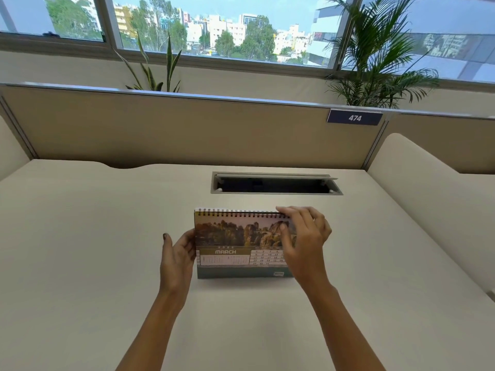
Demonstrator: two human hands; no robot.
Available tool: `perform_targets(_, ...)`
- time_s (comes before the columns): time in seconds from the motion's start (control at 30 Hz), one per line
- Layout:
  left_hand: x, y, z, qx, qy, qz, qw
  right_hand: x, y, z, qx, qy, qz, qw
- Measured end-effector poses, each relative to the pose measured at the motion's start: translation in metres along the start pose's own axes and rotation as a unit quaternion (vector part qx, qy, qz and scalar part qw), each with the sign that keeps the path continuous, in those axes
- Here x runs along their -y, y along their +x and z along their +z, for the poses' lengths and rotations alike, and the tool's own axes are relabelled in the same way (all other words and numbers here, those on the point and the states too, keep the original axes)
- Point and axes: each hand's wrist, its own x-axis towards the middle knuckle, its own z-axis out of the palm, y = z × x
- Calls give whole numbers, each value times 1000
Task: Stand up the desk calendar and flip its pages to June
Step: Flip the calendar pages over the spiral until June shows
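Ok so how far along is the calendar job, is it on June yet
Not yet. Done: the desk calendar stands upright on the desk. In hand: the left hand steadies its left edge while the right hand grips the page's right side near the spiral binding. Left: it shows March, so three more flips reach June.

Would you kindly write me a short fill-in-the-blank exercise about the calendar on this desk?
1. The desk calendar shows the month of ____.
2. The ____ hand reaches over the spiral binding at the top.
3. The left hand steadies the calendar's ____ edge.
4. The blue sign on the partition reads ____.

Missing words: March; right; left; 474
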Motion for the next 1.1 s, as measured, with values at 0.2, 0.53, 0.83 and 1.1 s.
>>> perform_targets(0.2, -2, -2, 2, -5, -4, -2, 1000, 9, -14, -2, -87, 126, 68, 986)
perform_targets(0.53, -2, -3, 3, -8, -9, -5, 1000, -2, -62, 10, -88, 267, 304, 910)
perform_targets(0.83, -1, -3, 2, -8, -8, -8, 1000, -12, -65, 15, -95, 222, 356, 903)
perform_targets(1.1, -1, -3, 1, -6, -4, -8, 1000, -17, -63, 11, -93, 237, 364, 896)
